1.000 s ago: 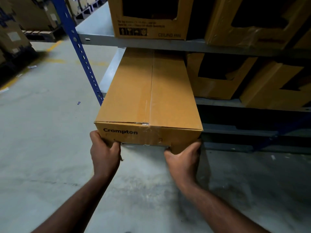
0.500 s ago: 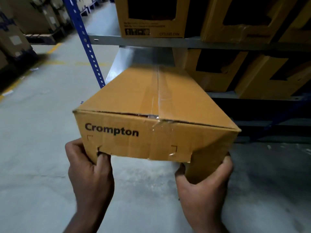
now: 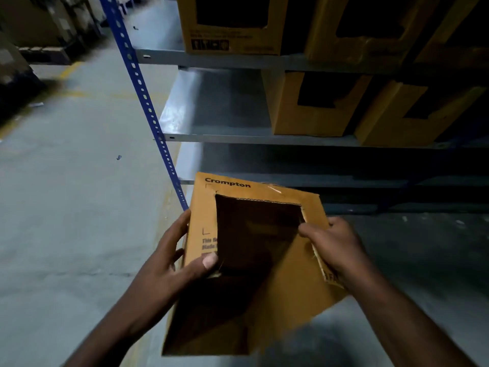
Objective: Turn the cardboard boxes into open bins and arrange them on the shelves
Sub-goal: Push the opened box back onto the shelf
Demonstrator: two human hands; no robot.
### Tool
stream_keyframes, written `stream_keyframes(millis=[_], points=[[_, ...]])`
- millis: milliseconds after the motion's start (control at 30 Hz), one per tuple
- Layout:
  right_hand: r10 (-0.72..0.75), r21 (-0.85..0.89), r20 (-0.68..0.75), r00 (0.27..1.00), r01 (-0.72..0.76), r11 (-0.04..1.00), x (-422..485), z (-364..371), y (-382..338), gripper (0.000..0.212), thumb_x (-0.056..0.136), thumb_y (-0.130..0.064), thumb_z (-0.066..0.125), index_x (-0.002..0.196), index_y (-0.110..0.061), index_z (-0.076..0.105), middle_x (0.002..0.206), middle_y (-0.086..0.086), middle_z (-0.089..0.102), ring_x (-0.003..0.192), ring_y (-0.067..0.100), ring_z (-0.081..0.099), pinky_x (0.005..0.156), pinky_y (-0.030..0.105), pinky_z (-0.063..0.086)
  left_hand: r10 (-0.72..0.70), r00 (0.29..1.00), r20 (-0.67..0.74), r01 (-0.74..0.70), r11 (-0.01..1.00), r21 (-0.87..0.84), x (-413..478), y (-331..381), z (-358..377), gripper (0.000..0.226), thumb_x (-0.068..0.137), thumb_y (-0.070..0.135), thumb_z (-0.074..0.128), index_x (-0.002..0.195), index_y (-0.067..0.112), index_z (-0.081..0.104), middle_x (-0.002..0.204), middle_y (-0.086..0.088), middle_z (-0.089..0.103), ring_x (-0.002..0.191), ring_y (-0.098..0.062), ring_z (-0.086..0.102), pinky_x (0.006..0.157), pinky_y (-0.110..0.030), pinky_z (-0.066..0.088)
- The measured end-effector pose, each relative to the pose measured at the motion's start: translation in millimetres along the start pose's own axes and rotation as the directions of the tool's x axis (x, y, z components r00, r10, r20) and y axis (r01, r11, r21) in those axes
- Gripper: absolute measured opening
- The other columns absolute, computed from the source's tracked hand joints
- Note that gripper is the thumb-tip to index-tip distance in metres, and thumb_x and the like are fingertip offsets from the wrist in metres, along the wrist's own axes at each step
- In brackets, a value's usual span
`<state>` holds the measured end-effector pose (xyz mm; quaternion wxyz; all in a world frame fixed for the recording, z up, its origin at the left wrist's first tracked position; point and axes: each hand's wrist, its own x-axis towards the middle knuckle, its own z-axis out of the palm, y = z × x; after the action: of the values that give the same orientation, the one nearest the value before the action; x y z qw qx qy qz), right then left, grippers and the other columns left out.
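Left hand [image 3: 174,263]: fingers wrapped round the left edge of a brown cardboard box [image 3: 277,300] printed "Crompton", thumb pressed on its face at the lower corner of a rectangular opening [image 3: 254,229] cut into it. Right hand [image 3: 336,242]: gripping the narrow strip of board on the right of that opening, thumb hooked over the cut edge.

Location: the box is held in the air, tilted, opening towards the camera. It is below and in front of the grey metal shelf [image 3: 219,109] and just beside the blue perforated upright [image 3: 137,80]. Two cut-open cardboard bins [image 3: 296,120] stand on the right part of that shelf. The stretch between them and the upright shows grey metal.

Risks, as judged:
- The right-hand strip is thin and its cut edge looks ragged. A hard pull there could tear it and spoil the bin front.
- Both grips are at the edges. A twist could let the box slip to the concrete floor [image 3: 66,207].
- A lift without moving right could catch a corner on the upright.
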<state>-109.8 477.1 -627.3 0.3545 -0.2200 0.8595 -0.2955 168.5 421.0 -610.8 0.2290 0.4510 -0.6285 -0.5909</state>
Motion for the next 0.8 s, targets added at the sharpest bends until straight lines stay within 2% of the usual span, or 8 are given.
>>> stream_keyframes(millis=[167,300,433,533,600,667,733,800], points=[[0.026,-0.043,0.098,0.995,-0.022,0.999,-1.6,-9.6,9.8,0.022,0.087,-0.033,0.069,0.097,-0.014,0.067,0.091,0.016,0.069,0.077,0.025,0.065,0.069,0.033,0.049,0.080,0.989,0.121,-0.091,0.991,0.095,-12.8,-21.6,8.6,0.116,0.052,0.070,0.080,0.143,0.071,0.008,0.151,0.041,0.027,0.137,0.013,0.034,0.104,-0.023,0.042],[-0.046,-0.095,0.102,0.994,0.056,0.994,1.9,-16.4,1.5,0.021,0.086,-0.035,0.070,0.102,-0.025,0.062,0.093,0.004,0.069,0.084,0.022,0.066,0.073,0.036,0.053,0.164,0.983,0.081,-0.177,0.967,0.184,-16.1,-28.6,13.3,0.118,0.061,0.076,0.075,0.151,0.060,0.000,0.158,0.031,0.020,0.143,0.004,0.031,0.110,-0.034,0.039],[-0.185,-0.209,0.043,0.982,0.190,0.959,6.4,-24.8,-20.0,0.031,0.079,-0.042,0.072,0.106,-0.033,0.058,0.097,-0.004,0.066,0.087,0.020,0.064,0.081,0.045,0.056,0.113,0.984,0.138,-0.121,0.991,0.051,-26.1,-21.4,11.5,0.127,0.054,0.066,0.084,0.141,0.072,-0.009,0.152,0.046,0.014,0.136,0.019,0.030,0.097,-0.005,0.040],[-0.285,-0.365,0.007,0.959,0.268,0.892,4.3,-32.5,-43.7,0.046,0.077,-0.046,0.073,0.117,-0.032,0.056,0.098,-0.005,0.061,0.088,0.018,0.060,0.075,0.038,0.053,0.079,0.988,0.133,-0.077,0.997,-0.021,-29.0,-4.8,5.8,0.120,0.045,0.086,0.075,0.137,0.077,-0.002,0.149,0.052,0.012,0.139,0.020,0.023,0.114,-0.026,0.029],[-0.362,-0.445,-0.011,0.932,0.319,0.837,-0.1,-36.0,-56.5,0.051,0.075,-0.048,0.074,0.119,-0.031,0.054,0.099,-0.006,0.059,0.088,0.018,0.059,0.075,0.038,0.054,0.097,0.992,0.081,-0.100,0.995,0.030,-22.9,6.5,5.5,0.116,0.053,0.083,0.074,0.141,0.074,-0.001,0.147,0.054,0.013,0.137,0.023,0.020,0.114,-0.025,0.031],[-0.441,-0.517,-0.002,0.898,0.376,0.769,-7.5,-36.8,-66.4,0.054,0.074,-0.048,0.074,0.120,-0.030,0.052,0.102,-0.004,0.060,0.089,0.020,0.059,0.076,0.041,0.056,0.157,0.987,-0.045,-0.139,0.952,0.274,-7.5,11.8,9.3,0.112,0.067,0.074,0.071,0.145,0.065,-0.009,0.151,0.050,0.005,0.142,0.019,0.012,0.113,-0.024,0.035],[-0.528,-0.577,0.045,0.848,0.454,0.679,-14.9,-35.0,-74.0,0.057,0.074,-0.047,0.074,0.123,-0.028,0.050,0.107,-0.002,0.060,0.094,0.022,0.059,0.078,0.042,0.056,0.157,0.978,-0.137,-0.058,0.837,0.544,17.1,13.8,13.0,0.118,0.076,0.067,0.068,0.153,0.044,-0.018,0.165,0.019,-0.014,0.154,-0.011,-0.008,0.122,-0.054,0.019],[-0.588,-0.619,0.102,0.802,0.514,0.594,-21.3,-32.0,-81.5,0.063,0.075,-0.047,0.074,0.128,-0.026,0.048,0.111,-0.001,0.060,0.098,0.022,0.059,0.078,0.039,0.054,0.067,0.990,-0.121,0.045,0.671,0.740,44.7,20.1,16.4,0.119,0.082,0.050,0.073,0.157,0.028,-0.018,0.166,0.000,-0.020,0.153,-0.025,-0.014,0.119,-0.067,0.003]])
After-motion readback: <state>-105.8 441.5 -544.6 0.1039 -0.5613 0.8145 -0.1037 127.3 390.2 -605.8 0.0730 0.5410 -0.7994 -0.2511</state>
